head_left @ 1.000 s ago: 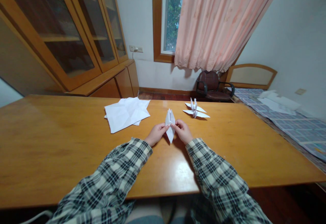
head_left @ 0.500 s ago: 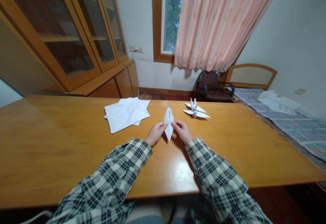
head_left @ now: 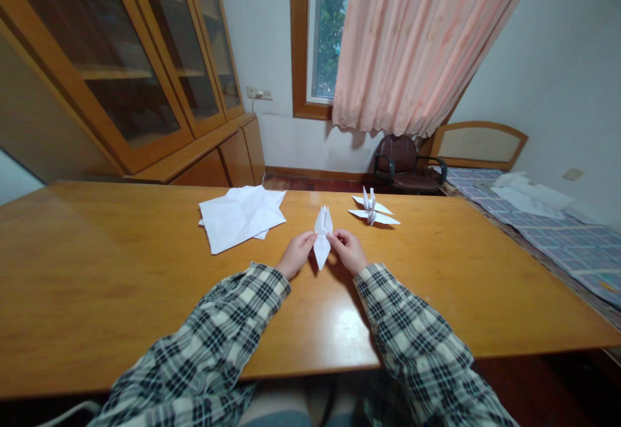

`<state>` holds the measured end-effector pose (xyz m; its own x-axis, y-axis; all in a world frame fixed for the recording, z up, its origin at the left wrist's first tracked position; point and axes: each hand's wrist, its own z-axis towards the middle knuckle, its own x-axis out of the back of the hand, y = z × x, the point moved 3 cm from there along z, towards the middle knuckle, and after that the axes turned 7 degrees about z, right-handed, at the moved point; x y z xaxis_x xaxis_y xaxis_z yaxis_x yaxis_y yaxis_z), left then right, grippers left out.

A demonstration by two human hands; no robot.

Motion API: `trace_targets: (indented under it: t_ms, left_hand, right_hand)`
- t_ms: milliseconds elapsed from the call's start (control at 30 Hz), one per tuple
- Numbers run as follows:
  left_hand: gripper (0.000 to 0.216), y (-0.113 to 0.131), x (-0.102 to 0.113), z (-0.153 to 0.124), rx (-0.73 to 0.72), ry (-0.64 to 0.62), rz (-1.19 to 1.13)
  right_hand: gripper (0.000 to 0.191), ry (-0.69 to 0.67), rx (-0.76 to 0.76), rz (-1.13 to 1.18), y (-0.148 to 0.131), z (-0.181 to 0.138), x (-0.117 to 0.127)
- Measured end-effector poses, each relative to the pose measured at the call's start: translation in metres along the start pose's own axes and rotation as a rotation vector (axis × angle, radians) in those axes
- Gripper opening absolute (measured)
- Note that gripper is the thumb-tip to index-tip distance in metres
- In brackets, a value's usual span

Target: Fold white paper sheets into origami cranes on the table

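Both hands pinch a partly folded white paper figure above the middle of the wooden surface: the left hand grips its left edge, the right hand its right, fingers closed on the paper. A finished paper crane sits just beyond; creased white sheets lie to the left.
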<state>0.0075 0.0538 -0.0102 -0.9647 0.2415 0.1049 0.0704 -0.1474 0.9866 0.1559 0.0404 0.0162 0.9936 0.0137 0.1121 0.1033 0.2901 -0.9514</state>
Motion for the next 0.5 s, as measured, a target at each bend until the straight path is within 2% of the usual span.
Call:
trace_targets:
  t_ms: [300, 500]
  left_hand:
    - [0.034, 0.015, 0.002, -0.003, -0.042, 0.043, 0.038]
    - [0.03, 0.017, 0.007, -0.004, -0.101, 0.17, 0.111]
  right_hand:
    - [0.027, -0.031, -0.042, 0.092, 0.001, 0.001, -0.002]
    - [0.028, -0.035, -0.083, 0.194, 0.002, 0.0, -0.004]
